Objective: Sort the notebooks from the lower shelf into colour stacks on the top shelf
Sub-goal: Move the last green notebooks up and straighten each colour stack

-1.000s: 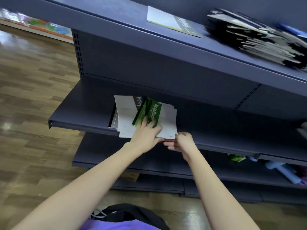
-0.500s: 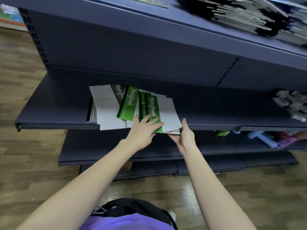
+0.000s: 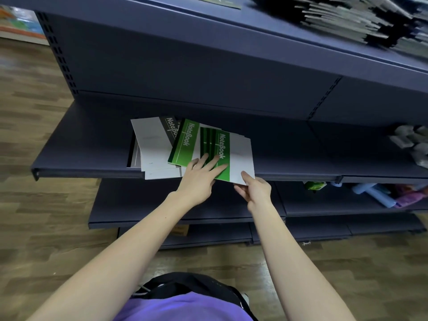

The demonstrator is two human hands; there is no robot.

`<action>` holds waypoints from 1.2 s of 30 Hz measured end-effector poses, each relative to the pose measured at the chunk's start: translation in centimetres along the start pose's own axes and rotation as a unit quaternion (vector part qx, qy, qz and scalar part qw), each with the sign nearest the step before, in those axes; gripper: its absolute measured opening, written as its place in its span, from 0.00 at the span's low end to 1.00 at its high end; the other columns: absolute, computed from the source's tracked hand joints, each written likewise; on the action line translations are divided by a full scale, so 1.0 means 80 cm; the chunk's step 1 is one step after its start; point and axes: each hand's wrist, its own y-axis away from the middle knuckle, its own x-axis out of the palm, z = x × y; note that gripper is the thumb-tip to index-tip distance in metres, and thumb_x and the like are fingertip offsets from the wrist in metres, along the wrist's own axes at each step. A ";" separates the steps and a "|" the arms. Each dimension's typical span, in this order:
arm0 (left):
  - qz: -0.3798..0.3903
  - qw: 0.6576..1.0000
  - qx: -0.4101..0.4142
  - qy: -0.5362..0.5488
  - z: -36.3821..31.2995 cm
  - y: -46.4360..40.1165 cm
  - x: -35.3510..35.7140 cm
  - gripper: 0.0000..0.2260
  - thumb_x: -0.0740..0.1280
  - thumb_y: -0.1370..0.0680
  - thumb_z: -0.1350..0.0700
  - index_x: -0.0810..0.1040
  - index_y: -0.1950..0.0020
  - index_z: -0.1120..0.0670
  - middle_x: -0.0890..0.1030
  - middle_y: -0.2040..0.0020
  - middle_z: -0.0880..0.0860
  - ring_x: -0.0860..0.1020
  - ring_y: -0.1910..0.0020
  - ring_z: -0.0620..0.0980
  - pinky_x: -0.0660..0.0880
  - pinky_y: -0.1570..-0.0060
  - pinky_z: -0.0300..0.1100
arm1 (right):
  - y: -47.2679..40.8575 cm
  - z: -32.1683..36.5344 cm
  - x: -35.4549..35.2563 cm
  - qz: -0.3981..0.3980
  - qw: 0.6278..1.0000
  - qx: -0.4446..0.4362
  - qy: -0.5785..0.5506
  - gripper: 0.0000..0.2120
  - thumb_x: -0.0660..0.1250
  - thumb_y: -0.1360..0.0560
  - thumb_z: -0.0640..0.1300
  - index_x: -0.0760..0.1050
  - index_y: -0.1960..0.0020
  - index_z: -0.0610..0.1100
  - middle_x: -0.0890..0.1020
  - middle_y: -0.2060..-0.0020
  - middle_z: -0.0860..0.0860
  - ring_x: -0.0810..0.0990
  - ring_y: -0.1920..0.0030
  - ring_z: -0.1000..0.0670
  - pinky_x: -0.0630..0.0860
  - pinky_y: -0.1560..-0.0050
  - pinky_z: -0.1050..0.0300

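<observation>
While hands grip, glossy flat notebooks.

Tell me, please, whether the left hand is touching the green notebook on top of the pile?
Touching. The head view shows the left hand with its fingers spread flat on the green notebook, with no gap visible.

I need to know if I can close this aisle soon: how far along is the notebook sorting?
Partly done. A big dark stack and a separate notebook already sit on the top shelf. In hand: the right hand pinches the green notebooks while the left hand presses on them. Left: a grey notebook and white covers on the lower shelf.
</observation>
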 end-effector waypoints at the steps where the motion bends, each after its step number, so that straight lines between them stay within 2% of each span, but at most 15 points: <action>1: -0.003 1.000 -0.002 0.001 0.000 0.001 0.001 0.29 0.63 0.19 0.55 0.57 0.20 0.46 0.55 0.19 0.51 0.52 0.20 0.56 0.48 0.24 0.50 | -0.001 0.000 -0.003 -0.004 1.000 0.002 -0.004 0.15 0.74 0.24 0.38 0.75 0.41 0.34 0.80 0.44 0.42 0.83 0.55 0.47 0.83 0.49 0.53; 4: -0.021 0.999 -0.043 -0.002 -0.003 0.004 0.002 0.34 0.66 0.21 0.50 0.55 0.19 0.54 0.54 0.19 0.56 0.50 0.20 0.55 0.47 0.23 0.49 | -0.005 -0.001 -0.009 -0.016 1.000 0.002 -0.025 0.08 0.73 0.24 0.37 0.76 0.48 0.37 0.82 0.43 0.41 0.83 0.49 0.47 0.82 0.51 0.55; 6: -0.012 0.998 -0.045 -0.030 -0.005 0.004 0.004 0.35 0.65 0.21 0.48 0.54 0.19 0.57 0.54 0.19 0.57 0.49 0.20 0.55 0.45 0.22 0.49 | -0.004 0.000 -0.011 -0.027 0.999 0.006 -0.046 0.08 0.72 0.24 0.35 0.77 0.46 0.36 0.83 0.44 0.41 0.84 0.50 0.47 0.83 0.53 0.55; 8: 0.003 0.999 -0.038 -0.036 -0.006 0.003 0.005 0.35 0.65 0.21 0.48 0.53 0.19 0.55 0.53 0.19 0.55 0.49 0.20 0.55 0.43 0.22 0.51 | -0.005 0.002 -0.016 -0.044 0.998 -0.002 -0.050 0.11 0.71 0.23 0.34 0.76 0.42 0.34 0.83 0.46 0.41 0.84 0.53 0.48 0.84 0.57 0.56; 11: 0.022 0.999 -0.033 -0.027 -0.009 0.000 0.005 0.33 0.65 0.21 0.50 0.54 0.19 0.51 0.53 0.19 0.53 0.48 0.20 0.53 0.43 0.23 0.56 | -0.005 0.003 -0.026 -0.063 0.996 -0.007 -0.060 0.09 0.70 0.22 0.34 0.75 0.43 0.34 0.83 0.47 0.41 0.85 0.55 0.46 0.84 0.60 0.56; 14: 0.025 0.999 -0.031 -0.026 -0.014 -0.002 0.007 0.31 0.63 0.21 0.53 0.55 0.19 0.49 0.54 0.19 0.51 0.49 0.20 0.52 0.42 0.24 0.61 | -0.007 0.004 -0.035 -0.061 0.996 -0.004 -0.058 0.06 0.68 0.22 0.34 0.73 0.46 0.35 0.82 0.47 0.40 0.85 0.54 0.44 0.85 0.55 0.51; 17: 0.036 0.999 -0.013 -0.018 -0.019 -0.004 0.007 0.31 0.62 0.21 0.58 0.55 0.19 0.48 0.54 0.19 0.50 0.49 0.20 0.50 0.41 0.26 0.67 | -0.008 0.005 -0.043 -0.042 0.997 0.011 -0.061 0.12 0.67 0.22 0.35 0.72 0.40 0.33 0.81 0.44 0.39 0.86 0.55 0.43 0.83 0.48 0.45; 20: 0.043 0.999 -0.002 -0.020 -0.021 -0.001 0.009 0.32 0.61 0.21 0.60 0.53 0.19 0.50 0.53 0.18 0.48 0.47 0.20 0.48 0.38 0.28 0.70 | -0.004 0.003 -0.050 -0.012 0.997 0.023 -0.077 0.15 0.67 0.21 0.35 0.73 0.36 0.33 0.82 0.42 0.39 0.87 0.57 0.43 0.83 0.47 0.44; 22: 0.040 0.999 0.008 -0.013 -0.020 -0.001 0.009 0.32 0.61 0.21 0.60 0.53 0.19 0.52 0.54 0.19 0.48 0.47 0.20 0.47 0.38 0.28 0.71 | 0.001 0.002 -0.052 0.001 0.995 0.021 -0.093 0.13 0.66 0.20 0.35 0.73 0.36 0.33 0.84 0.46 0.40 0.87 0.55 0.43 0.83 0.49 0.46; 26: 0.028 1.000 0.008 0.000 -0.021 0.000 0.011 0.31 0.63 0.22 0.59 0.57 0.20 0.52 0.57 0.19 0.49 0.50 0.20 0.47 0.39 0.28 0.70 | 0.015 0.000 -0.055 0.030 0.994 0.013 -0.106 0.12 0.63 0.19 0.35 0.72 0.35 0.35 0.85 0.46 0.41 0.86 0.50 0.40 0.83 0.49 0.46; 29: 0.020 1.000 0.014 -0.006 -0.019 0.001 0.011 0.30 0.63 0.22 0.59 0.59 0.21 0.52 0.58 0.20 0.49 0.52 0.20 0.47 0.40 0.28 0.70 | 0.022 -0.001 -0.055 0.024 0.995 -0.003 -0.099 0.12 0.63 0.19 0.33 0.73 0.35 0.35 0.84 0.44 0.40 0.86 0.51 0.41 0.83 0.49 0.46; 33: 0.027 0.999 0.027 -0.032 -0.022 0.006 0.006 0.30 0.64 0.22 0.57 0.59 0.21 0.51 0.58 0.20 0.50 0.54 0.21 0.50 0.41 0.27 0.68 | 0.031 0.004 -0.054 -0.017 0.998 -0.024 -0.063 0.10 0.63 0.21 0.31 0.75 0.41 0.35 0.83 0.45 0.41 0.86 0.54 0.42 0.84 0.58 0.51; 36: 0.034 0.997 0.039 -0.057 -0.028 0.003 0.001 0.31 0.66 0.22 0.57 0.59 0.21 0.50 0.58 0.20 0.52 0.54 0.21 0.56 0.48 0.25 0.65 | 0.036 0.012 -0.068 -0.038 0.998 -0.032 -0.038 0.08 0.62 0.22 0.30 0.75 0.44 0.37 0.82 0.45 0.41 0.85 0.52 0.40 0.83 0.62 0.55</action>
